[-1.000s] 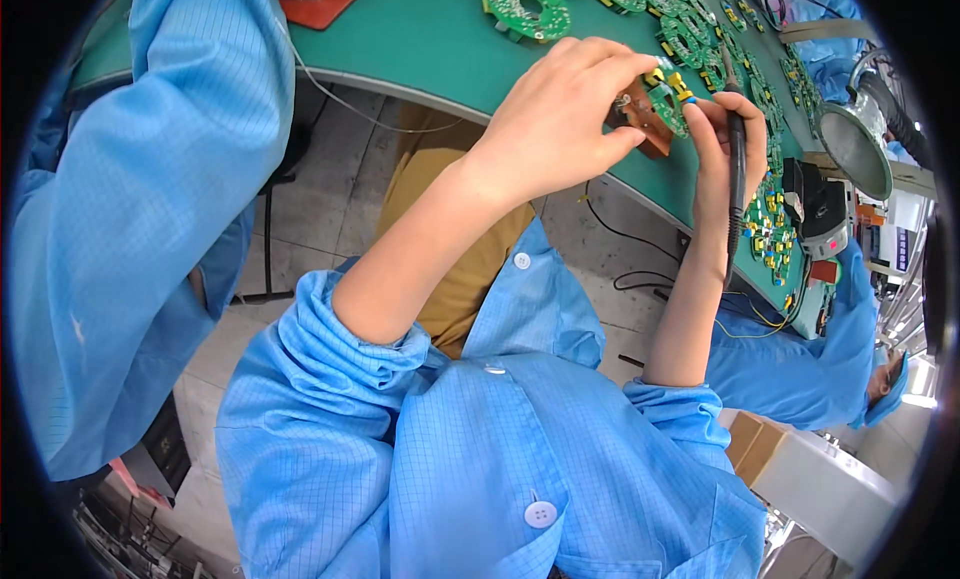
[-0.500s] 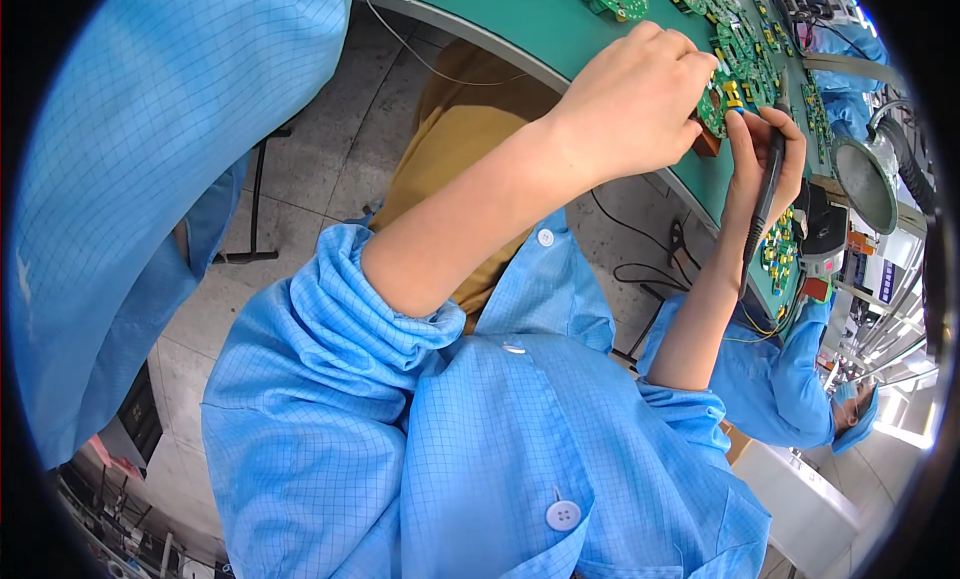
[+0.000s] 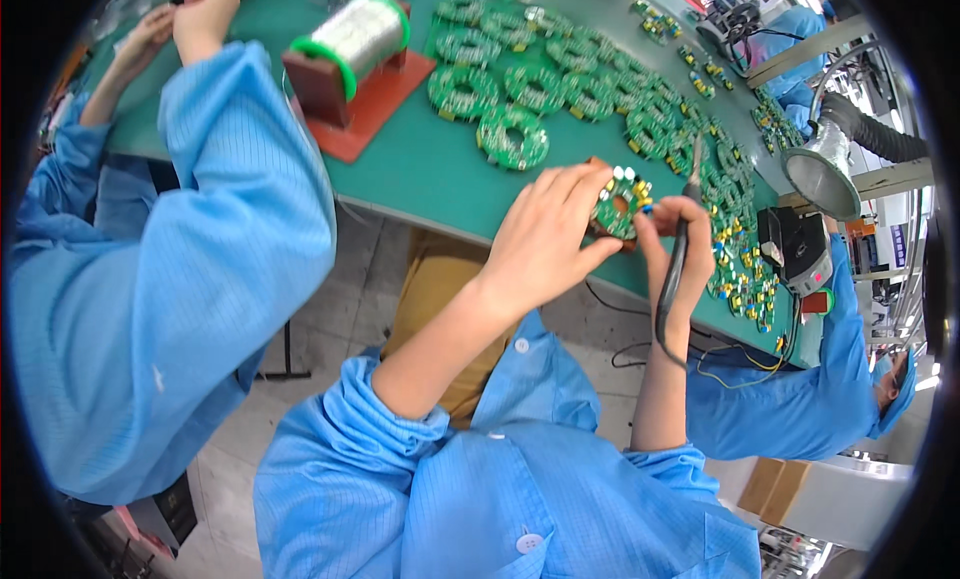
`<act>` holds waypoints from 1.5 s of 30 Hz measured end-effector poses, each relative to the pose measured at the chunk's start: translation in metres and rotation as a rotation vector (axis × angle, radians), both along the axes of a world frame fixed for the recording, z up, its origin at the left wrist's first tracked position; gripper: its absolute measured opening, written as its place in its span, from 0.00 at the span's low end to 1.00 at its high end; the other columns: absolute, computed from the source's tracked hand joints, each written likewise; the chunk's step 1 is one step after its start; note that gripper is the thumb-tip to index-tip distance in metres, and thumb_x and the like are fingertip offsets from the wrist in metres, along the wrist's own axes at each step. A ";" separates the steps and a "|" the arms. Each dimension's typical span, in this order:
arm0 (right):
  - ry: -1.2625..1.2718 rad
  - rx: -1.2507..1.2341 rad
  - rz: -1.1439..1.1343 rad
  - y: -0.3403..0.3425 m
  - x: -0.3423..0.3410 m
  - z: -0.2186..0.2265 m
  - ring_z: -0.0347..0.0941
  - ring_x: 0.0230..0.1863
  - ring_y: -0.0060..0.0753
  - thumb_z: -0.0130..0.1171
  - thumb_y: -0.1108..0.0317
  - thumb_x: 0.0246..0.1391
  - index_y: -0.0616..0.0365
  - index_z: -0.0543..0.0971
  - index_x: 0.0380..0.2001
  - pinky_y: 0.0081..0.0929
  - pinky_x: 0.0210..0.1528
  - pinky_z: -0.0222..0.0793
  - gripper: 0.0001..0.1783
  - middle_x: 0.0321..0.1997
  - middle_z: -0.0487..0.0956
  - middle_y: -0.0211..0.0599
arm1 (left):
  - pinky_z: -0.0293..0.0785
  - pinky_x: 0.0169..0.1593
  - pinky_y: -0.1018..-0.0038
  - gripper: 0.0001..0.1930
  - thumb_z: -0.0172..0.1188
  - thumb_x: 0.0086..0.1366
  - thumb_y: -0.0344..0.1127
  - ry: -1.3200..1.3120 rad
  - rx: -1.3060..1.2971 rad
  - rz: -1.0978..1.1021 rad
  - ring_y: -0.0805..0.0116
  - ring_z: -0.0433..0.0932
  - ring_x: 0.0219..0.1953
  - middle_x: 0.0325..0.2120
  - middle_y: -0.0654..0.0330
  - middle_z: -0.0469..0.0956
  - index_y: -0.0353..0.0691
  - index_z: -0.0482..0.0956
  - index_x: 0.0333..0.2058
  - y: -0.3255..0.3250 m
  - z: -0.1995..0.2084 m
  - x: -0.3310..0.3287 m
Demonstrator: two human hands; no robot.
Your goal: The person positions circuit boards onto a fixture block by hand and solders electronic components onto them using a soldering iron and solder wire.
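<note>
A ring-shaped green circuit board [image 3: 603, 217] with yellow, white and blue components sits at the table's near edge, with parts of a reddish-brown block [image 3: 629, 246] showing under it. My left hand [image 3: 535, 241] grips the board's left side, fingers along the far edge and thumb at the near edge. At the opposite side, my right hand [image 3: 690, 264] holds a black soldering iron [image 3: 674, 271] between its fingers, metal tip pointing up and away from the board. The thumb and index finger of that hand meet at a blue component on the board's rim.
Many ring-shaped boards [image 3: 512, 137] cover the green table [image 3: 400, 194] beyond my hands. A solder wire spool [image 3: 365, 39] stands on a red base at left. A fume-extraction funnel [image 3: 822, 174] and black soldering-iron station [image 3: 795, 247] are at right. Co-workers in blue sit on both sides.
The view has shifted, showing more table, the spool and a co-worker's hands at left. My left fingers have spread from a bunched pose along the board. My right hand still holds the soldering iron.
</note>
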State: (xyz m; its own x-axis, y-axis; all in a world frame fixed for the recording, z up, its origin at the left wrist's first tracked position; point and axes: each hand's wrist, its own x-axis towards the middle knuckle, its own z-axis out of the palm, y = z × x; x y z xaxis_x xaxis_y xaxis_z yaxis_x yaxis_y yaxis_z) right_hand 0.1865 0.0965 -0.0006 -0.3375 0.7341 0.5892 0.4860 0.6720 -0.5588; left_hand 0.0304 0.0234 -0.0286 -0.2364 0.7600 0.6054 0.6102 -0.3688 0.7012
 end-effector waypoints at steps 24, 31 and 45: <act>0.006 0.011 0.202 0.012 0.007 0.014 0.75 0.45 0.34 0.63 0.82 0.41 0.57 0.75 0.41 0.27 0.47 0.69 0.20 0.40 0.77 0.37 | 0.62 0.57 0.60 0.30 0.70 0.46 0.32 -0.062 -0.050 0.009 0.49 0.66 0.53 0.48 0.50 0.68 0.38 0.68 0.48 -0.003 0.017 0.004; 0.056 -0.123 0.338 0.021 -0.003 0.017 0.72 0.39 0.44 0.62 0.83 0.39 0.55 0.73 0.39 0.33 0.42 0.69 0.21 0.44 0.78 0.42 | 0.72 0.41 0.68 0.10 0.64 0.54 0.31 0.134 -0.064 -0.141 0.58 0.72 0.40 0.36 0.56 0.69 0.38 0.75 0.34 -0.013 0.028 -0.006; 0.063 -0.084 0.307 0.019 0.005 0.016 0.74 0.40 0.41 0.65 0.80 0.39 0.58 0.74 0.39 0.30 0.43 0.70 0.20 0.44 0.78 0.44 | 0.72 0.38 0.67 0.12 0.67 0.50 0.27 0.208 -0.110 0.055 0.54 0.72 0.36 0.33 0.53 0.71 0.38 0.74 0.32 0.000 0.028 0.005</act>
State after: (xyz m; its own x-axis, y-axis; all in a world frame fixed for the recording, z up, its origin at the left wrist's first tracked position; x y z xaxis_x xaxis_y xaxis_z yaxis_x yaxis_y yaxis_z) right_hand 0.1913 0.1157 0.0149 -0.5155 0.6508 0.5574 0.2309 0.7320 -0.6410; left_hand 0.0357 0.0237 -0.0008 -0.1584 0.8136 0.5594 0.7629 -0.2589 0.5925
